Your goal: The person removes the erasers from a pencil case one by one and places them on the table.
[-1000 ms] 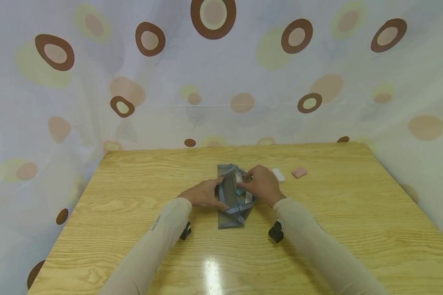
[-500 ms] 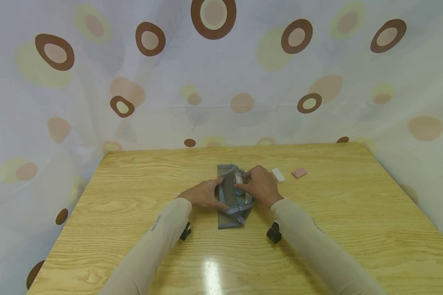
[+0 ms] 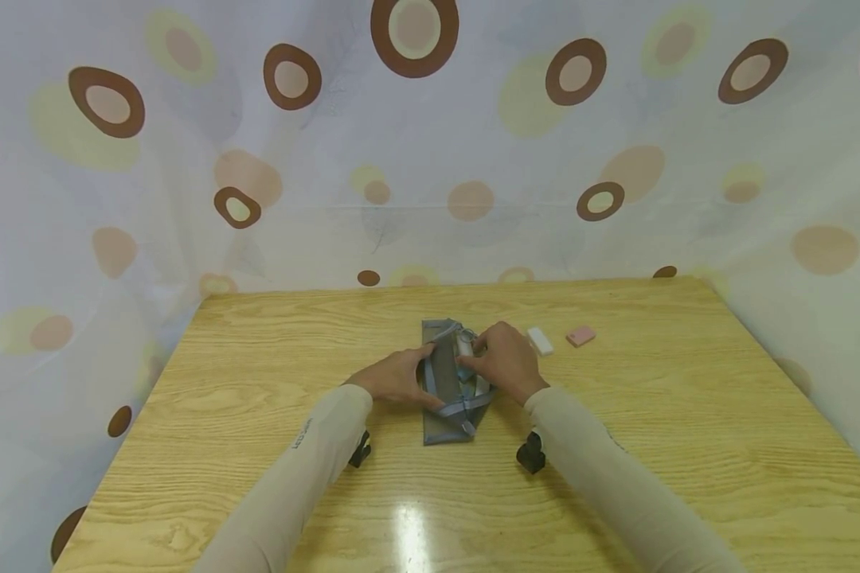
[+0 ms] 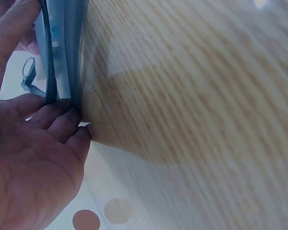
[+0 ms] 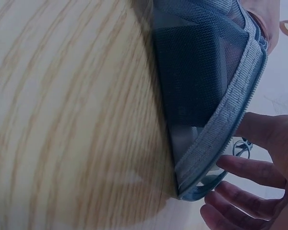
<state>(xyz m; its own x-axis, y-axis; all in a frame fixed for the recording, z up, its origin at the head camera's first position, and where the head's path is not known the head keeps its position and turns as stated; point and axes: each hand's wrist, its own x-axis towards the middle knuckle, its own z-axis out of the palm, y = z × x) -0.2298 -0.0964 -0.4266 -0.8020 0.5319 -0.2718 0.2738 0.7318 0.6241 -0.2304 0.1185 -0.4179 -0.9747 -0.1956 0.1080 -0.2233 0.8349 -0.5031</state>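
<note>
A grey-blue mesh zip pouch (image 3: 443,370) lies on the table with its zipped mouth spread apart. My left hand (image 3: 397,376) grips its left side, thumb at the near end and fingers at the far end. In the left wrist view, the fingers (image 4: 62,120) curl under the zipper edge (image 4: 74,48). My right hand (image 3: 509,362) reaches into the mouth, thumb and forefinger pinching a small white item (image 3: 464,347) inside. A ring zipper pull (image 5: 242,148) hangs by the right fingers in the right wrist view. A dark box-shaped thing (image 5: 192,72) shows through the mesh.
Right of the pouch, on the wooden table (image 3: 652,430), lie a white block (image 3: 541,341) and a pink block (image 3: 581,336). A spotted cloth (image 3: 430,143) hangs behind the table and along its sides.
My right hand has shifted slightly left over the pouch, baring more of the white block on the table behind it. The left hand and the pouch stay put.
</note>
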